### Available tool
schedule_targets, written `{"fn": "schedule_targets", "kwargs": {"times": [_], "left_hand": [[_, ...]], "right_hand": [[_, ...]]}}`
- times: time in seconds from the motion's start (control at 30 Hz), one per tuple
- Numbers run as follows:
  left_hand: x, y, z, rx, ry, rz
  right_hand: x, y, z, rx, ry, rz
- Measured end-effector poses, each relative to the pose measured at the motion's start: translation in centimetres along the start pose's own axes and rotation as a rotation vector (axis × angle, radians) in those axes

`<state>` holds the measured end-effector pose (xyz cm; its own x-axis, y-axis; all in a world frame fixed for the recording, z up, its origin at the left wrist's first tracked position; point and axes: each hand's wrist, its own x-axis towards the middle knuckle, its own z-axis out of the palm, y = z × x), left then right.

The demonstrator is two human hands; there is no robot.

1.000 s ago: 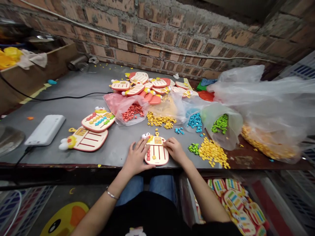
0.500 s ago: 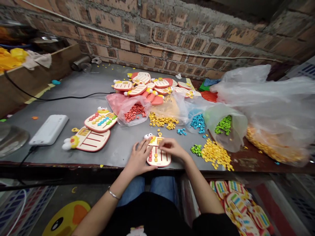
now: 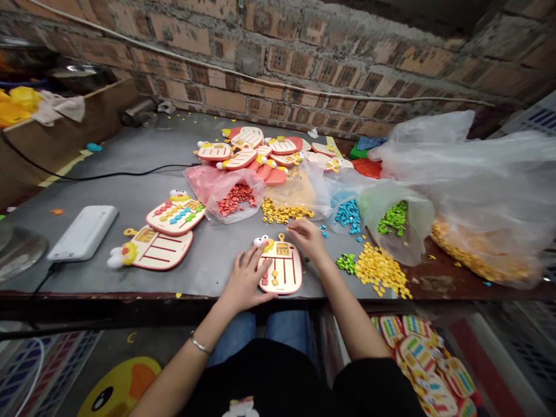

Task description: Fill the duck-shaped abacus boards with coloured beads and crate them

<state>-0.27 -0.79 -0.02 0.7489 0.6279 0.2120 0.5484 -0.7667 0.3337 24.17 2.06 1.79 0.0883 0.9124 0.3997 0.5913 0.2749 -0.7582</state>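
A cream slotted toy board (image 3: 290, 277) with bulging duck-like eyes and a red rim lies at the table's front edge. Red beads sit in its left slot and yellow beads in the one beside it; the two slots on the right are bare. My left hand (image 3: 247, 279) rests with fingers spread over the board's left side. Just beyond the board's upper right corner is my right hand (image 3: 309, 240), thumb and fingers drawn together near the yellow beads (image 3: 284, 213). Whatever its fingertips may hold is too small to make out.
Bags of red beads (image 3: 237, 198), blue beads (image 3: 347, 215) and green beads (image 3: 393, 217) stand behind. Loose yellow beads (image 3: 382, 269) lie at right. Two boards (image 3: 163, 249) overlap at left near a white power bank (image 3: 83, 233). More boards (image 3: 247, 138) are piled at the back.
My right hand has moved up and away from the board's slots toward the yellow beads. My left hand stays on the board.
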Motion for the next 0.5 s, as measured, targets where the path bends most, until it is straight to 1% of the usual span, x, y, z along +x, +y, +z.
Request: {"fn": "schedule_targets", "kwargs": {"times": [0.1,0.17,0.33,0.43,0.5], "left_hand": [[0.0,-0.2,0.1,-0.034,0.006,0.019],[0.0,-0.3,0.2,-0.053,0.007,0.036],[-0.1,-0.3,0.2,-0.055,0.003,0.035],[-0.1,-0.2,0.2,-0.043,-0.007,0.042],[-0.1,-0.2,0.2,-0.041,-0.019,0.051]], "right_hand": [[-2.8,-0.4,-1.4,-0.007,0.008,0.009],[-4.0,-0.4,-1.3,-0.054,-0.016,-0.002],[-4.9,0.0,0.2,-0.189,-0.063,-0.054],[-5.5,-0.5,-0.3,-0.200,-0.111,-0.084],[-6.1,-0.9,-0.9,-0.189,-0.151,-0.062]]}}
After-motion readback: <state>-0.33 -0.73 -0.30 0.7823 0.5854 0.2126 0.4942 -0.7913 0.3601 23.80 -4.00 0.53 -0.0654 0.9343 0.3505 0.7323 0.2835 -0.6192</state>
